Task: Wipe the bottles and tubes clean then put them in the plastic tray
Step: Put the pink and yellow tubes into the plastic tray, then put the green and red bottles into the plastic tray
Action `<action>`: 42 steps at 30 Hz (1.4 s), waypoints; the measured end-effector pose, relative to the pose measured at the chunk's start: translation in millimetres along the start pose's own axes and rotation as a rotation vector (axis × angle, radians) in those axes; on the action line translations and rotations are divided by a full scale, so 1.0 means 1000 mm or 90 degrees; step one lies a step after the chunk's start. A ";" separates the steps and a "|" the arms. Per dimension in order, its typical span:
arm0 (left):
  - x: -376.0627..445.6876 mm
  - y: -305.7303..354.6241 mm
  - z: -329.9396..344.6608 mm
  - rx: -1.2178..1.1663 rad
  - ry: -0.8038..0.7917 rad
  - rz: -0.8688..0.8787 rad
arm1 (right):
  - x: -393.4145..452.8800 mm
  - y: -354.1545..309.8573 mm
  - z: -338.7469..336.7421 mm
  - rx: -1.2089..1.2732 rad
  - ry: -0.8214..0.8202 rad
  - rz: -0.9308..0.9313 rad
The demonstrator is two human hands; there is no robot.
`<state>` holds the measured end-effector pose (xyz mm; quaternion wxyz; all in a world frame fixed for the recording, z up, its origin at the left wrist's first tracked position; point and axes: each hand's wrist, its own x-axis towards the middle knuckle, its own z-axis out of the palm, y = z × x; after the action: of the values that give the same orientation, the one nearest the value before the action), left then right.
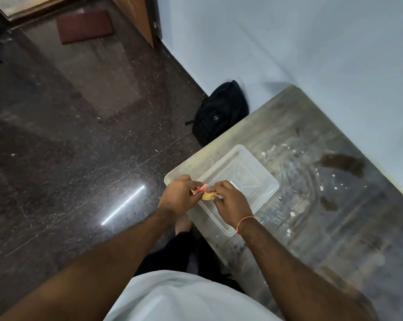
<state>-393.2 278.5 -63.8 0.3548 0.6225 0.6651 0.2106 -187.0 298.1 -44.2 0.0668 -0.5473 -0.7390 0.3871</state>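
both arms reach forward from the bottom of the view and the hands meet above the near left corner of the tray [258, 181]. the left hand [178, 196] has its fingers curled around a small pink tube [200, 189], with only the tube's pale pink end showing between the fingers. the right hand [230, 201] pinches a small yellow cloth [208, 195] and holds it against the tube. a thin red thread [244, 221] circles the right wrist.

the tray is a clear, shallow plastic rectangle lying flat on the table [334, 216], near the table's left corner, turned at an angle to the view. nothing can be made out inside it. the tube and cloth are held above its near left rim, not resting in it.

the table is worn grey wood, spotted with white flecks and dark stains beyond and right of the tray. its far edge meets a pale wall [288, 42]. left of the tray the table ends and dark polished floor [80, 147] opens out. a black backpack [221, 112] leans against the wall on the floor, beyond the tray.
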 end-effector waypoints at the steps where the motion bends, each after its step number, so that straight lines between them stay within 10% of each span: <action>1: 0.000 0.000 0.001 0.001 0.000 0.002 | 0.001 -0.001 0.000 -0.005 -0.008 0.001; 26: 0.000 -0.010 -0.006 0.069 -0.006 0.018 | -0.002 -0.008 0.005 0.039 -0.020 0.051; 42: -0.007 0.080 0.021 0.233 0.006 0.375 | -0.072 0.016 -0.032 0.013 0.146 0.102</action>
<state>-323.7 279.7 -18.3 0.1581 0.8400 0.4852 0.1845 -130.0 253.4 -8.9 0.1250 -0.6446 -0.6763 0.3339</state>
